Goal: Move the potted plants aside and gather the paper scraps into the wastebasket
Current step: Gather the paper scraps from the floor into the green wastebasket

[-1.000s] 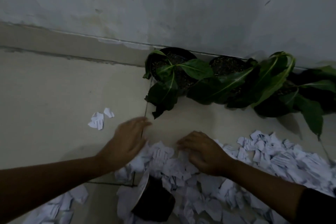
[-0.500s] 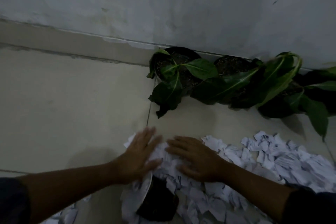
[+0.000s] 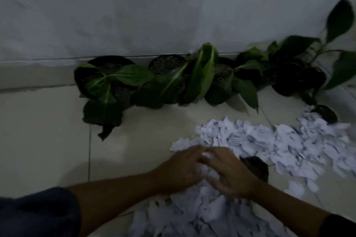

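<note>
Head view puts both hands low in the middle, side by side over a heap of white torn paper scraps (image 3: 250, 140). From where I sit, the left hand (image 3: 179, 171) and the right hand (image 3: 229, 171) meet at the fingertips, fingers bent down over a bunch of scraps between the palms (motion blur keeps me from telling whether either one actually grips the paper). Dark sleeves cover both upper forearms. Just right of the right hand, a dark object (image 3: 256, 167) lies among the scraps; I cannot tell what it is. More scraps spread right and toward the bottom edge across the pale tiled floor (image 3: 44, 132). Farther out, the green-leaved potted plants in dark round pots (image 3: 159, 81) stand in a row along the grey wall (image 3: 154, 9), well apart from the hands.
</note>
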`<state>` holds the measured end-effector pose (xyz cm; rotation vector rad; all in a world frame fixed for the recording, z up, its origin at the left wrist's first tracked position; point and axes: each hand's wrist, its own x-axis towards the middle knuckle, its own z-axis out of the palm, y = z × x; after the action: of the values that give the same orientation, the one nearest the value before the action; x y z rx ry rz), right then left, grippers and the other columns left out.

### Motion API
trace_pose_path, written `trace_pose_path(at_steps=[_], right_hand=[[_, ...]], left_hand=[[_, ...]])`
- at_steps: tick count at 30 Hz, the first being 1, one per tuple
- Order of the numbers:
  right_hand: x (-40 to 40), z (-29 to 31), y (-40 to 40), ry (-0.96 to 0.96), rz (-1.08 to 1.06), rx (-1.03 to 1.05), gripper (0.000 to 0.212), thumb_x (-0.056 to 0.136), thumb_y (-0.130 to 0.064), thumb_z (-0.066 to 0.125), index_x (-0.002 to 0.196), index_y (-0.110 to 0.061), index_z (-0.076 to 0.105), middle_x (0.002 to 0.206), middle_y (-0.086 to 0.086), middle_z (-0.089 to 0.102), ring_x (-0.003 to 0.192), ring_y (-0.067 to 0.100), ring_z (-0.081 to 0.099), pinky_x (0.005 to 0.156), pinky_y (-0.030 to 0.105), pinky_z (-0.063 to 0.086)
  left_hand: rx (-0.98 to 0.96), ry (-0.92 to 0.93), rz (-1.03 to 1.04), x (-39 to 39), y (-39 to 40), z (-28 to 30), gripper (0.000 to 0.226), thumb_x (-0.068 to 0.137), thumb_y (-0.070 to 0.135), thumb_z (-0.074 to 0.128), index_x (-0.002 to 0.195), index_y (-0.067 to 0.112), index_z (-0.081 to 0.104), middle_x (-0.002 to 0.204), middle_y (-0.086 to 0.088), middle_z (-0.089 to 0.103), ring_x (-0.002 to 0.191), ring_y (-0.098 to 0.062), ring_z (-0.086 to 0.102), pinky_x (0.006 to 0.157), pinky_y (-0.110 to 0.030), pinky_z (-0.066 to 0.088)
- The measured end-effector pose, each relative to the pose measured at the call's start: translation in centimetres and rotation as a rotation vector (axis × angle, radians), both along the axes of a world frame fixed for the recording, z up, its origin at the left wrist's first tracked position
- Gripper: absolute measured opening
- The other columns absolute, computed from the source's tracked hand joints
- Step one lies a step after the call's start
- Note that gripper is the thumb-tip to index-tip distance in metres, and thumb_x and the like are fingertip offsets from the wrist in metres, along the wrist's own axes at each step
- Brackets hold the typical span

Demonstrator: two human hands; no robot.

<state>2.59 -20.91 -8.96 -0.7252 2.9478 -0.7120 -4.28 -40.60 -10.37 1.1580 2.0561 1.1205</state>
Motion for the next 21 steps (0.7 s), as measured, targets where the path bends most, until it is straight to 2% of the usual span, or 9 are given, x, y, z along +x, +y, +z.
trace_pose_path(at_steps=[2, 4, 6, 8, 11, 13, 17, 20, 21], right_hand=[[-1.6, 0.0, 1.4, 0.018, -0.226, 0.057, 0.049, 0.093, -0.058, 0.031, 0.135, -0.034, 0.039, 0.138, 0.003, 0.044, 0.125, 0.019, 0.040, 0.101, 0.043, 0.036], [-3.5, -0.5, 3.1, -0.086, -0.408, 0.214, 0.067, 0.085, -0.074, 0.014, 0.140, -0.040, 0.032, 0.150, 0.007, 0.031, 0.138, 0.031, 0.026, 0.109, 0.057, 0.024], [-4.9, -1.4, 4.6, -0.217, -0.480, 0.387, 0.079, 0.075, -0.083, 0.007, 0.144, -0.046, 0.020, 0.158, 0.001, 0.009, 0.143, 0.040, 0.003, 0.109, 0.064, 0.001], [-5.6, -2.0, 5.4, -0.351, -0.529, 0.480, 0.070, 0.080, -0.079, 0.019, 0.143, -0.051, 0.010, 0.159, -0.005, -0.004, 0.142, 0.041, -0.012, 0.107, 0.066, -0.010], [-4.4, -1.7, 5.9, -0.552, -0.553, 0.388, 0.064, 0.090, -0.062, 0.037, 0.144, -0.050, 0.005, 0.158, -0.007, -0.009, 0.141, 0.041, -0.018, 0.108, 0.066, -0.005], [-2.5, -1.2, 6.5, -0.601, -0.542, 0.399, 0.066, 0.091, -0.058, 0.039, 0.146, -0.046, 0.003, 0.159, -0.005, -0.009, 0.141, 0.041, -0.015, 0.110, 0.064, 0.000], [2.2, 0.8, 9.3, -0.653, -0.499, 0.526, 0.073, 0.083, -0.067, 0.018, 0.148, -0.036, 0.007, 0.159, 0.001, 0.000, 0.144, 0.039, 0.000, 0.112, 0.062, 0.013], [5.9, 4.1, 12.2, -0.781, -0.631, 0.548, 0.060, 0.094, -0.048, 0.038, 0.148, -0.032, 0.017, 0.159, 0.000, -0.001, 0.144, 0.037, 0.005, 0.113, 0.052, 0.023], [7.1, 5.2, 13.2, -0.818, -0.628, 0.584, 0.059, 0.095, -0.046, 0.041, 0.147, -0.034, 0.018, 0.159, -0.002, -0.005, 0.144, 0.037, 0.002, 0.113, 0.051, 0.022]], left_hand=[[-0.073, 0.053, 0.059, -2.3, 2.0, -0.9, 0.094, 0.076, 0.078, 0.025, 0.147, 0.016, 0.019, 0.155, 0.001, 0.015, 0.143, -0.010, 0.012, 0.118, -0.023, 0.006], [-0.227, 0.121, 0.096, -4.4, 3.6, -2.1, 0.110, 0.064, 0.088, 0.009, 0.149, 0.019, 0.003, 0.157, -0.001, -0.001, 0.145, -0.017, -0.001, 0.117, -0.030, -0.001], [-0.366, 0.163, 0.145, -5.6, 5.5, -3.2, 0.106, 0.067, 0.088, 0.005, 0.148, 0.021, -0.010, 0.156, -0.005, -0.017, 0.144, -0.023, -0.014, 0.115, -0.039, -0.008], [-0.469, 0.144, 0.208, -5.6, 7.3, -3.9, 0.091, 0.082, 0.076, 0.018, 0.145, 0.023, -0.019, 0.153, -0.007, -0.026, 0.141, -0.028, -0.022, 0.113, -0.045, -0.013], [-0.432, 0.185, 0.202, -3.3, 9.5, -4.9, 0.104, 0.061, 0.090, -0.008, 0.135, 0.021, -0.031, 0.150, -0.001, -0.031, 0.137, -0.024, -0.031, 0.109, -0.040, -0.021], [-0.333, 0.177, 0.143, -1.4, 11.1, -5.3, 0.112, 0.054, 0.089, -0.019, 0.142, 0.020, -0.025, 0.152, 0.001, -0.027, 0.135, -0.015, -0.032, 0.107, -0.034, -0.023], [-0.242, 0.038, -0.039, 2.9, 16.7, -4.1, 0.072, 0.095, 0.055, 0.024, 0.148, 0.019, -0.008, 0.156, 0.004, -0.012, 0.143, -0.014, -0.013, 0.113, -0.034, -0.014], [-0.115, -0.189, -0.224, 4.6, 20.7, -1.9, 0.065, 0.097, 0.051, 0.030, 0.150, 0.025, 0.002, 0.156, 0.002, 0.016, 0.144, -0.015, 0.014, 0.119, -0.041, 0.005], [-0.089, -0.161, -0.273, 4.7, 21.7, -1.2, 0.063, 0.096, 0.052, 0.028, 0.149, 0.026, 0.006, 0.155, 0.001, 0.022, 0.142, -0.016, 0.020, 0.118, -0.044, 0.009]])
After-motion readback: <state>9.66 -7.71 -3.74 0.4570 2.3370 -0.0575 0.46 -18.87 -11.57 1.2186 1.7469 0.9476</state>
